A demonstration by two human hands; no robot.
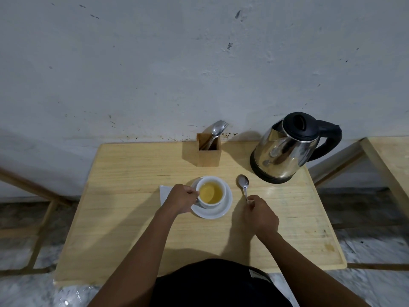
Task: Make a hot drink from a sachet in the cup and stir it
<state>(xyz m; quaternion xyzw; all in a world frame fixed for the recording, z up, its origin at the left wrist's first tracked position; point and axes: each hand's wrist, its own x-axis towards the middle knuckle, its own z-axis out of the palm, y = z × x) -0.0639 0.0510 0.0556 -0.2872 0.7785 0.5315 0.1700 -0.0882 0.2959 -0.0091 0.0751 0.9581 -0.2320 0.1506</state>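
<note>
Left hand point(182, 198) has its grip closed on the cup point(211, 192) at its side; right hand point(261, 214) pinches the teaspoon point(244, 185) handle beside the saucer point(218, 212).

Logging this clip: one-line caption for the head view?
Left hand at the cup of yellow drink on its saucer; right hand holds a spoon beside it, outside the cup.

A pale grey-white wall point(155, 63) fills the upper half of the view, with dark specks and stains near its bottom. A light wooden table point(132, 218) stands against it. Part of another wooden frame point(389, 165) is at the right, and wooden bars point(42, 220) at the left. The floor point(20, 291) looks like grey marbled stone. The light is dim.
</note>
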